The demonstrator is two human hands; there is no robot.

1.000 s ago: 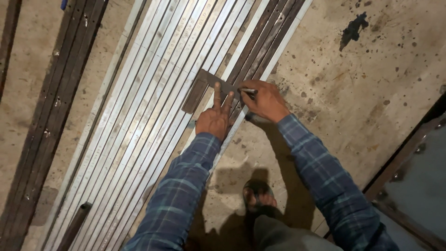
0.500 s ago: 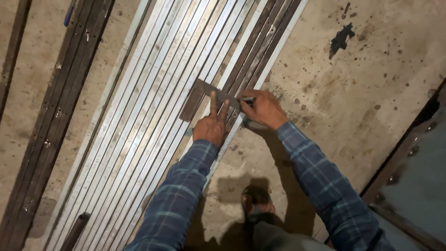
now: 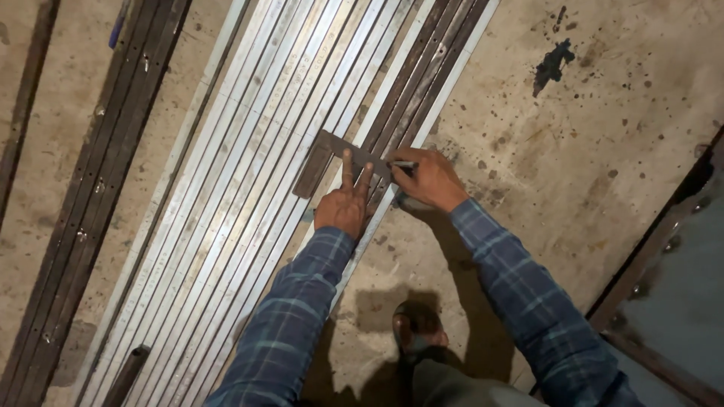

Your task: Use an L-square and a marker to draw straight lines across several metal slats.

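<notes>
Since the earlier frames both hands had slid a little up along the metal strips, and the square had gone with them, while the view had shifted slightly. The left hand (image 3: 343,209) lay flat on the square (image 3: 332,160), two fingers (image 3: 348,167) spread and pressed on its thin blade, pinning it across the pale metal strips (image 3: 249,188); it gripped nothing. The square's thick dark stock lay along the strips, and its blade reached across them toward the dark bars (image 3: 422,83) at the right edge of the stack. The right hand (image 3: 426,179) was closed around a thin marking tool (image 3: 403,164), whose tip touched the strips just beside the blade's outer end. The hands sat close together, nearly touching at the blade. Both sleeves were blue plaid.

The strips ran diagonally over a stained concrete floor (image 3: 588,151), which carried a dark blotch (image 3: 554,64) well away from the hands. Another bundle of dark bars (image 3: 98,188) lay to the left, apart from the pale stack. The person's sandalled foot (image 3: 418,328) stood on the floor below the hands, beside the stack's edge. A dark metal frame (image 3: 656,279) crossed the lower right corner.
</notes>
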